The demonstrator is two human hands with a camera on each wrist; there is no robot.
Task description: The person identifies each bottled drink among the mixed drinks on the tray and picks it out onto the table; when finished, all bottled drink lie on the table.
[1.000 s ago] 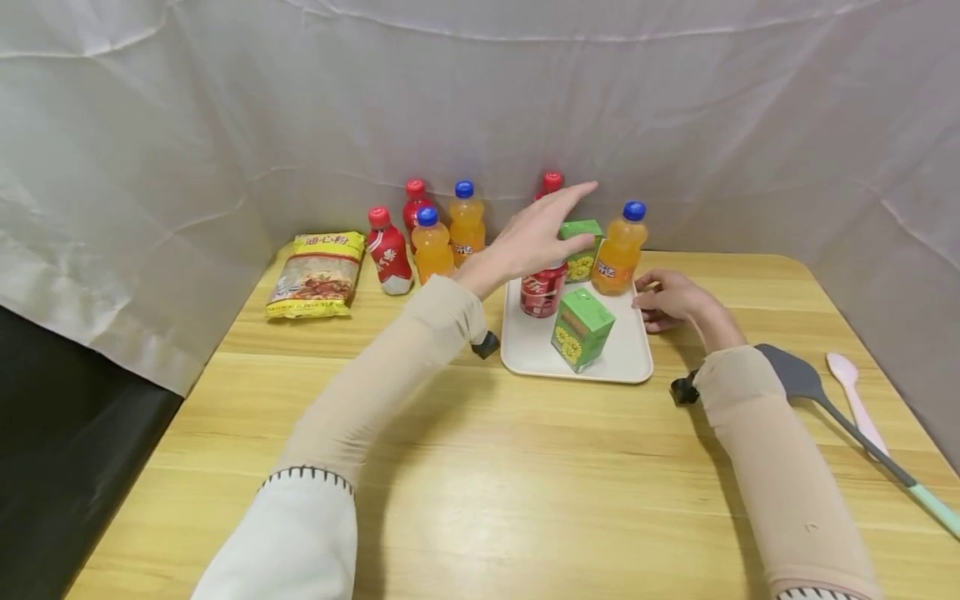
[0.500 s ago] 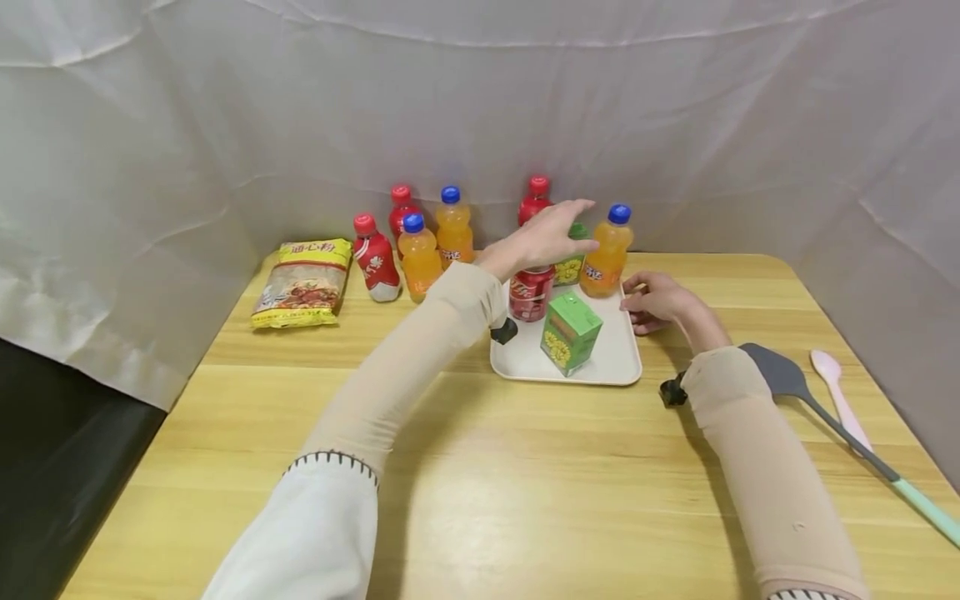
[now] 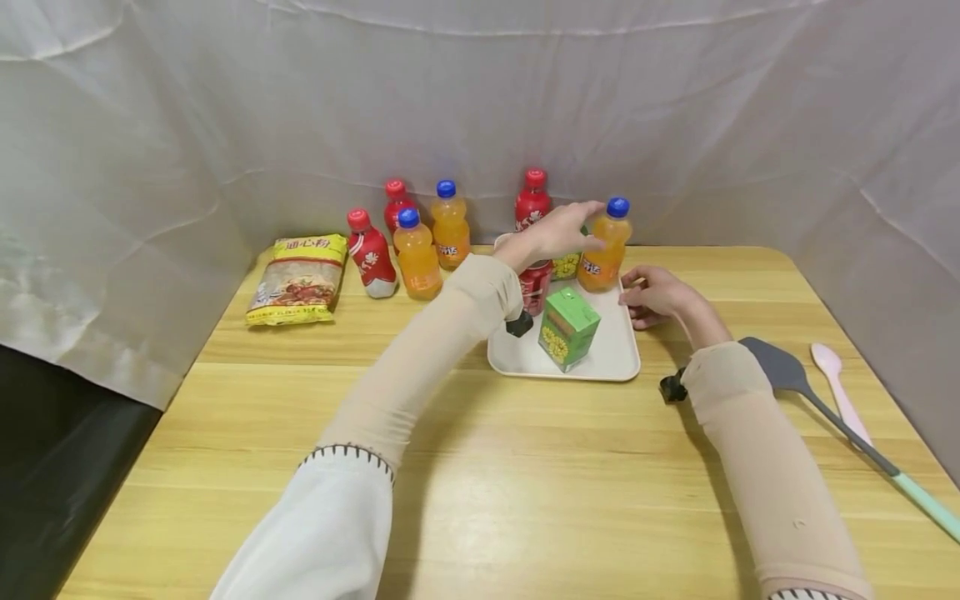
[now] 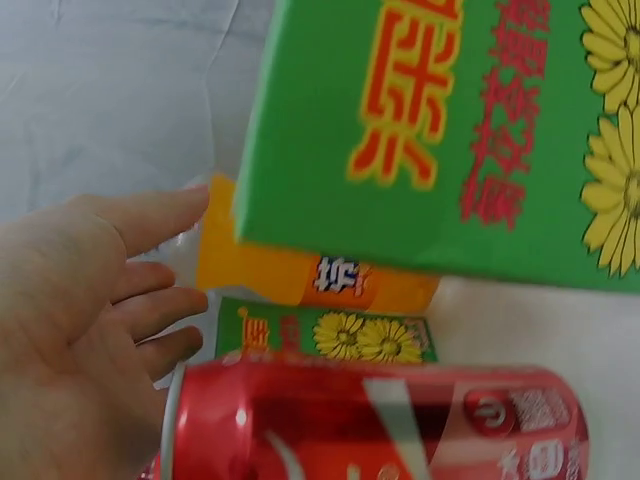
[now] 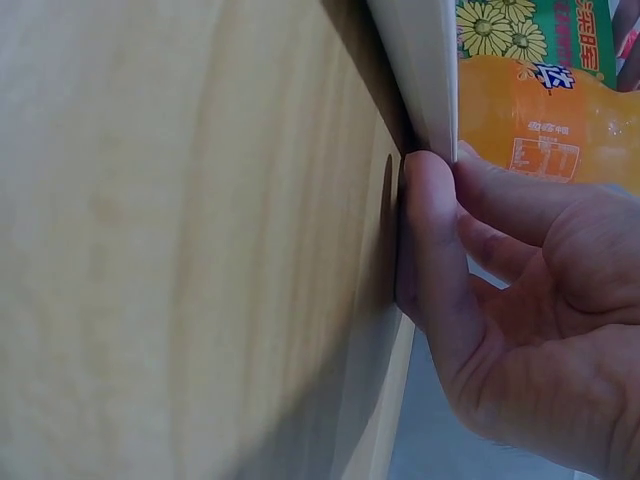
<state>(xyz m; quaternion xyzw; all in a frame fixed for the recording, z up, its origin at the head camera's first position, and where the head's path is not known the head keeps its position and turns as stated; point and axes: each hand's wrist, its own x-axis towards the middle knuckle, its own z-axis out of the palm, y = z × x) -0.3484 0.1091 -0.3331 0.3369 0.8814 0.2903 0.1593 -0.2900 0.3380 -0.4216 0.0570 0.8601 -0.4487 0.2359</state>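
Observation:
A white tray (image 3: pixel 615 350) carries a red can (image 3: pixel 536 287), a green carton (image 3: pixel 570 327) near its front, a second green carton (image 3: pixel 566 266) behind and an orange bottle (image 3: pixel 604 250) at its back right. Over the can and rear carton reaches my left hand (image 3: pixel 553 233), fingers extended toward the orange bottle; in the left wrist view this hand (image 4: pixel 90 300) holds nothing, and whether it touches the bottle I cannot tell. My right hand (image 3: pixel 660 298) pinches the tray's right edge, thumb and fingers on the rim (image 5: pixel 430 90) in the right wrist view.
Left of the tray stand orange bottles (image 3: pixel 418 258) and red bottles (image 3: pixel 371 257), with a yellow noodle bag (image 3: pixel 300 279) farther left. Another red bottle (image 3: pixel 532 200) is behind the left hand. A dark spatula (image 3: pixel 780 367) and pink spoon (image 3: pixel 836 379) lie at right.
My left hand has moved right and lower, from over the can and rear carton toward the orange bottle. The right hand keeps its hold on the tray edge. The head view has shifted slightly.

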